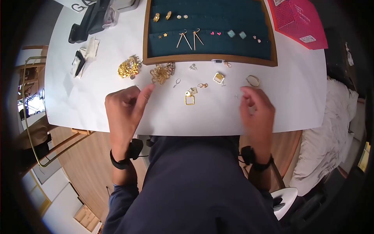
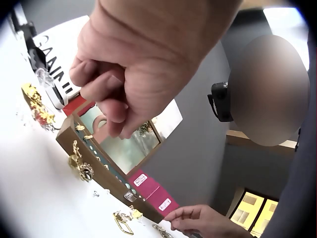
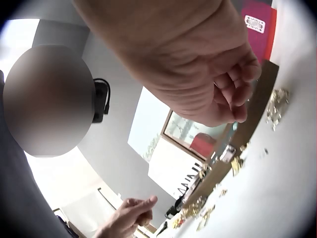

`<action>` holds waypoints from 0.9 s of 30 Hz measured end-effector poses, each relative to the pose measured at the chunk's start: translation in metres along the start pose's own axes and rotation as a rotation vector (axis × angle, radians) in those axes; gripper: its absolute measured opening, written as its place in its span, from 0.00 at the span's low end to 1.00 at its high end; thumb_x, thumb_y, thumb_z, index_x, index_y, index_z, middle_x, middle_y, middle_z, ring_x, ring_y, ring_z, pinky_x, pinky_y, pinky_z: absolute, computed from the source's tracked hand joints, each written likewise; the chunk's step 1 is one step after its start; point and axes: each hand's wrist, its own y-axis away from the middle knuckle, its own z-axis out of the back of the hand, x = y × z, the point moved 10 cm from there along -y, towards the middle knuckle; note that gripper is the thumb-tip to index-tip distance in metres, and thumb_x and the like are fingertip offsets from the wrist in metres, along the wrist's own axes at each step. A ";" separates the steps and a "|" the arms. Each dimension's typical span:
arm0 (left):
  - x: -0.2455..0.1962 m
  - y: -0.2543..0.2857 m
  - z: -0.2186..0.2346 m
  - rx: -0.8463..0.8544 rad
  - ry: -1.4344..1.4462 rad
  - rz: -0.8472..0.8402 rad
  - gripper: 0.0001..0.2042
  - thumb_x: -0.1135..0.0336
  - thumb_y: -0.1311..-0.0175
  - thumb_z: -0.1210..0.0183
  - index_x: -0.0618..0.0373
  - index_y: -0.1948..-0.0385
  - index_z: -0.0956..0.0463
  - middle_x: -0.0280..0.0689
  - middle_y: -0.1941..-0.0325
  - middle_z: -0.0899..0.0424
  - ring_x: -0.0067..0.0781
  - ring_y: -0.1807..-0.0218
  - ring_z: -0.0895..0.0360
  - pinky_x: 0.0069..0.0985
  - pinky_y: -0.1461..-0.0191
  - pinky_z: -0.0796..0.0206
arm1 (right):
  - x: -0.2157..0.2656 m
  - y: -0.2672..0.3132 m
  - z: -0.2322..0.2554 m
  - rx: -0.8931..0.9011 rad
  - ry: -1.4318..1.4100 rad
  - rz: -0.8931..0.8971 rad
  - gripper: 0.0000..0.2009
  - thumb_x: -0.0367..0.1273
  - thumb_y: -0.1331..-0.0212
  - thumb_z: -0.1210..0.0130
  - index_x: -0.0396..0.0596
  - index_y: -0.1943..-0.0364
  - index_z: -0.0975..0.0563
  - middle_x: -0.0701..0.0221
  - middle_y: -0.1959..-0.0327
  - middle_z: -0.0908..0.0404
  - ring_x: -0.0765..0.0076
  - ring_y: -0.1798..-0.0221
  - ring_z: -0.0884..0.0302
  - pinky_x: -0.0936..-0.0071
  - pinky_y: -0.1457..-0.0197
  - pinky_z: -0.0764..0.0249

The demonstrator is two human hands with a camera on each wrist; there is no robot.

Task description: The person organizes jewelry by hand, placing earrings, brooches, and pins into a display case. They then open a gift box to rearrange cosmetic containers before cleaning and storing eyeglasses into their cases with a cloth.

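Note:
My left hand point(image 1: 125, 107) hovers over the table's front left part, fingers loosely curled and thumb stretched out. Nothing shows in its grasp. Just beyond the thumb lie a gold looped piece of jewelry point(image 1: 160, 74) and a pile of gold jewelry point(image 1: 129, 68). On the right, my right hand point(image 1: 258, 111) is held with bent, relaxed fingers and no visible object in them. A gold bangle-like ring point(image 1: 253, 80) lies just past its fingertips. Between the hands are a gold square-framed earring point(image 1: 189, 100), a small gold piece point(image 1: 202, 85) and a square white-and-gold earring point(image 1: 219, 77).
A wooden-framed tray with dark green lining point(image 1: 210, 60) stands at the back, with several earring pairs in it. A pink box point(image 1: 298, 23) is to its right. Black cases point(image 1: 91, 21) and a small black pouch point(image 1: 78, 62) lie at the left.

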 end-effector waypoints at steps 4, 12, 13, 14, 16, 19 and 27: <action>0.003 0.004 -0.003 -0.068 0.043 0.054 0.22 0.64 0.34 0.31 0.67 0.85 0.27 0.38 0.89 0.32 0.26 0.85 0.42 0.27 0.78 0.48 | 0.004 0.025 -0.007 -0.172 0.078 0.213 0.08 0.21 0.45 0.39 0.44 0.62 0.18 0.65 0.65 0.18 0.57 0.66 0.19 0.65 0.61 0.22; 0.010 0.015 -0.016 0.007 0.006 0.061 0.24 0.63 0.32 0.33 0.66 0.87 0.32 0.38 0.89 0.38 0.26 0.83 0.49 0.29 0.78 0.52 | -0.047 0.004 0.043 -0.230 0.180 -0.101 0.09 0.24 0.42 0.39 0.44 0.58 0.21 0.66 0.61 0.21 0.62 0.67 0.23 0.64 0.60 0.24; 0.011 0.016 -0.017 0.017 -0.003 0.062 0.24 0.64 0.32 0.33 0.66 0.87 0.33 0.38 0.89 0.40 0.27 0.82 0.50 0.30 0.78 0.52 | -0.049 0.001 0.044 -0.206 0.184 -0.116 0.09 0.25 0.42 0.39 0.44 0.58 0.22 0.66 0.61 0.21 0.62 0.66 0.23 0.64 0.60 0.24; 0.011 0.016 -0.017 0.014 0.002 0.054 0.24 0.64 0.33 0.33 0.66 0.86 0.33 0.38 0.89 0.41 0.29 0.82 0.51 0.30 0.78 0.53 | -0.051 -0.001 0.042 -0.178 0.186 -0.132 0.08 0.25 0.42 0.39 0.44 0.58 0.22 0.66 0.61 0.21 0.63 0.66 0.23 0.64 0.60 0.25; 0.012 0.017 -0.017 0.003 0.001 0.043 0.24 0.64 0.33 0.33 0.65 0.86 0.34 0.38 0.89 0.43 0.32 0.81 0.53 0.31 0.78 0.54 | -0.047 -0.006 0.037 -0.162 0.226 -0.105 0.08 0.25 0.42 0.39 0.44 0.58 0.22 0.66 0.61 0.21 0.63 0.66 0.23 0.64 0.59 0.24; 0.014 0.019 -0.020 0.033 -0.040 0.044 0.22 0.64 0.35 0.31 0.65 0.85 0.32 0.40 0.89 0.40 0.36 0.82 0.50 0.31 0.78 0.52 | -0.038 -0.008 0.029 -0.178 0.229 -0.073 0.08 0.25 0.42 0.39 0.44 0.59 0.22 0.67 0.60 0.21 0.63 0.65 0.23 0.64 0.59 0.24; -0.009 0.032 -0.047 0.200 -0.014 -0.119 0.10 0.68 0.44 0.25 0.62 0.74 0.17 0.40 0.78 0.19 0.32 0.81 0.29 0.27 0.74 0.37 | -0.027 -0.009 0.027 -0.227 0.244 -0.036 0.08 0.24 0.43 0.38 0.46 0.59 0.21 0.67 0.59 0.21 0.63 0.64 0.22 0.64 0.58 0.23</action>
